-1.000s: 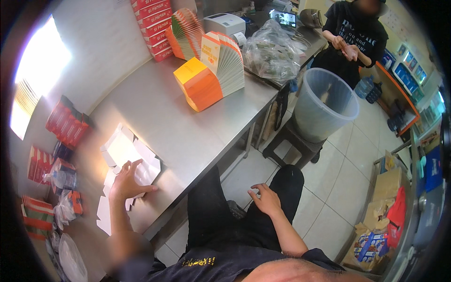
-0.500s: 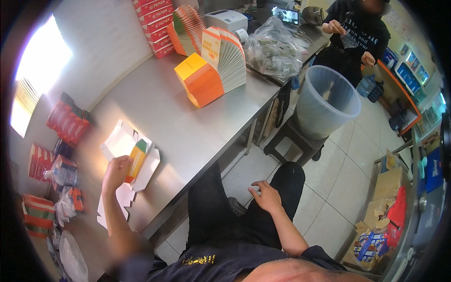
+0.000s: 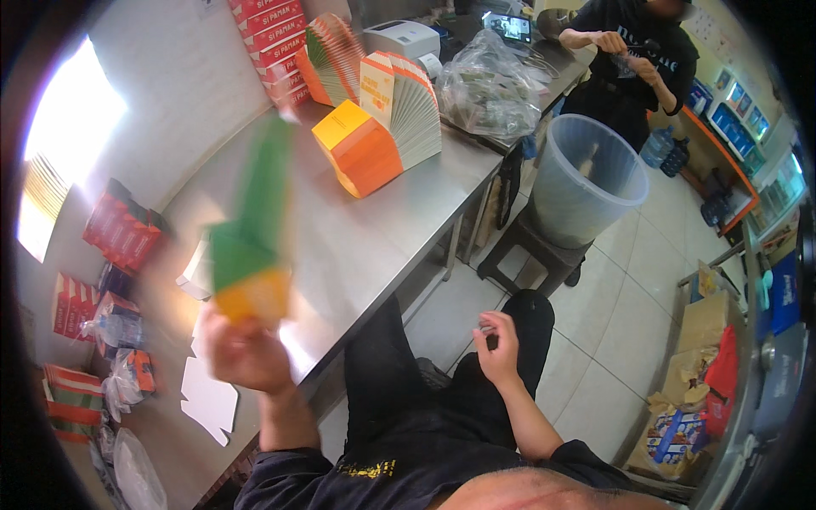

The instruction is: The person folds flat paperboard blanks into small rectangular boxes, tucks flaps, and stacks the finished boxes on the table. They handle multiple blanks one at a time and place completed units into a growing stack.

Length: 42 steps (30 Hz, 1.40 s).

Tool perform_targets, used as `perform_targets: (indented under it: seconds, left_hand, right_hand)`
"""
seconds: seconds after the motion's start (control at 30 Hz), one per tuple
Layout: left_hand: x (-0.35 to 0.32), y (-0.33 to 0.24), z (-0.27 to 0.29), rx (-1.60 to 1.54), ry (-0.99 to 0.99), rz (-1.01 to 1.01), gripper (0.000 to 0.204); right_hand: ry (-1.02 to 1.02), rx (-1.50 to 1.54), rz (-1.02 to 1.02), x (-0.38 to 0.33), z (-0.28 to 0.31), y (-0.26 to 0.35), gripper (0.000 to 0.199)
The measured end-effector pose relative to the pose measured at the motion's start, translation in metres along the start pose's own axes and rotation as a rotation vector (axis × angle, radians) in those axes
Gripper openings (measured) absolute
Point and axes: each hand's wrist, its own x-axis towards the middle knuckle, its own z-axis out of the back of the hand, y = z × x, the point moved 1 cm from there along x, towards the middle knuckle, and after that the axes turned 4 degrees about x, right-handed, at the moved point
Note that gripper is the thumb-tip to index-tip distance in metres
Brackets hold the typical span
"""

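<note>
My left hand (image 3: 251, 353) is raised over the steel table and closed on the lower edge of a green and yellow cardboard carton (image 3: 248, 255). The carton is smeared by motion, with a long green flap pointing away from me. Below and beside it lies white cardboard (image 3: 210, 399), partly hidden by my hand and the carton. My right hand (image 3: 498, 344) hovers over my right thigh, fingers loosely curled, thumb apart, nothing in it.
Fanned orange and white cartons (image 3: 382, 127) stand on the steel table (image 3: 331, 246); red boxes (image 3: 268, 38) are stacked behind. A translucent bucket (image 3: 586, 178) rests on a dark stool (image 3: 535, 246). Another person (image 3: 633, 59) stands beyond it. More red packs (image 3: 123, 225) line the left wall.
My left hand has lifted the carton off the table and swung it up toward me. My right hand has turned and its fingers have curled more. The other person's hands have come together.
</note>
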Motion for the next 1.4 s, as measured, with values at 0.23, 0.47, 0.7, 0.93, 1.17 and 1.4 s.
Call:
perform_targets:
  seconds: [0.23,0.47,0.7,0.93,1.17,1.4]
  left_hand:
    - [-0.089,-0.104,-0.108,-0.567,1.023,0.248,0.017]
    - [-0.199,-0.021,-0.179,-0.881,0.988,0.939,0.022]
    - [-0.311,0.102,-0.189,-0.695,0.964,1.111,0.019]
    - [-0.339,0.137,-0.198,-0.716,0.947,1.328,0.023]
    - [-0.335,0.141,-0.196,-0.700,0.962,1.346,0.025]
    - [-0.343,0.126,-0.197,-0.691,1.067,1.333,0.027]
  right_hand:
    - [-0.285,-0.192,0.733,0.012,0.017,0.074,0.092]
    - [-0.044,-0.235,0.152,0.025,0.001,0.032,0.053]
    - [0.238,-0.341,-0.204,0.050,-0.028,-0.053,0.042]
    - [-0.068,-0.016,-0.314,0.054,-0.061,-0.115,0.021]
    - [-0.053,0.062,-0.275,0.063,-0.067,-0.096,0.017]
    - [-0.112,-0.009,-0.153,0.059,-0.061,-0.109,0.015]
